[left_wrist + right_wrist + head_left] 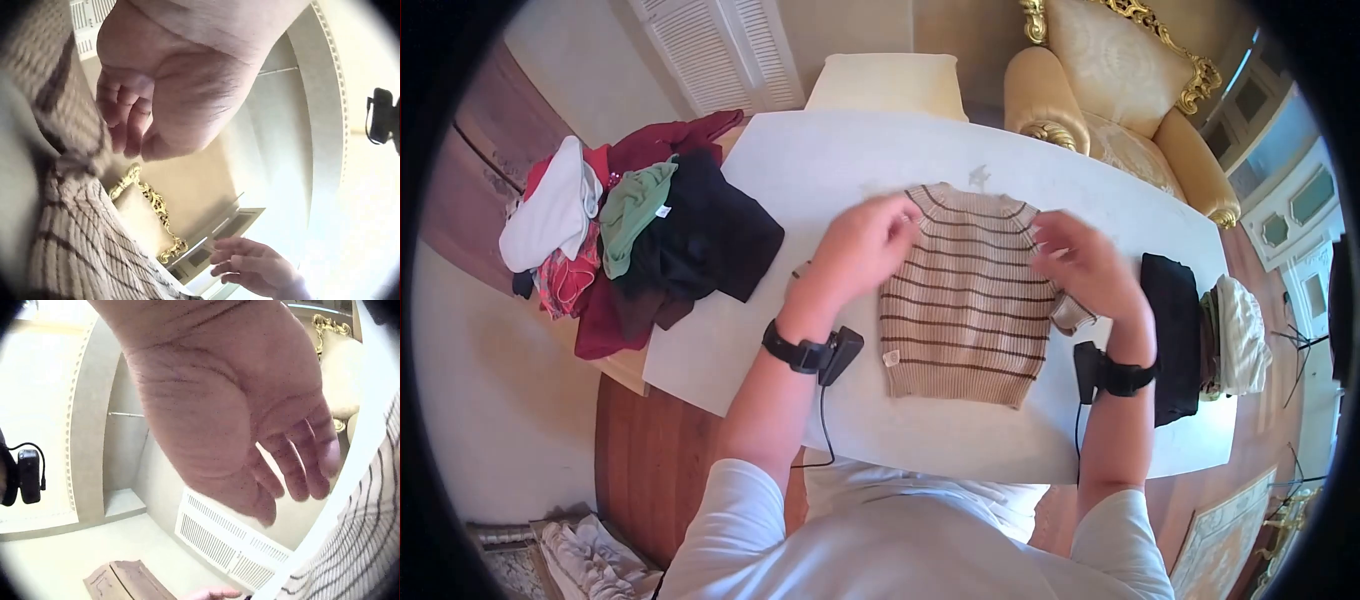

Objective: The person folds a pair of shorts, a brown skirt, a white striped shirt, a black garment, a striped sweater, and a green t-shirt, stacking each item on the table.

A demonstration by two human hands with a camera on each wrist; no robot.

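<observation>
A beige knit sweater with brown stripes (pixel 965 300) lies flat, its collar toward the far side and a small tag near its lower left hem. Over its left shoulder is my left hand (pixel 865 245); in the left wrist view this hand (pixel 181 81) has loosely bent fingers beside the knit (pixel 81 231), holding nothing. My right hand (pixel 1090 262) hovers by the right shoulder, above a bent sleeve (pixel 1072 316). The right wrist view shows that hand (pixel 212 406) with relaxed, slightly spread fingers, apart from the striped knit (pixel 356 531).
The white table (pixel 770 160) bears a loose clothes heap with a black garment (pixel 710 225) at left. At right stand a folded black garment (pixel 1170 335) and a folded white one (pixel 1242 335). Beyond the table are a cream seat (pixel 885 85) and a gold armchair (pixel 1045 95).
</observation>
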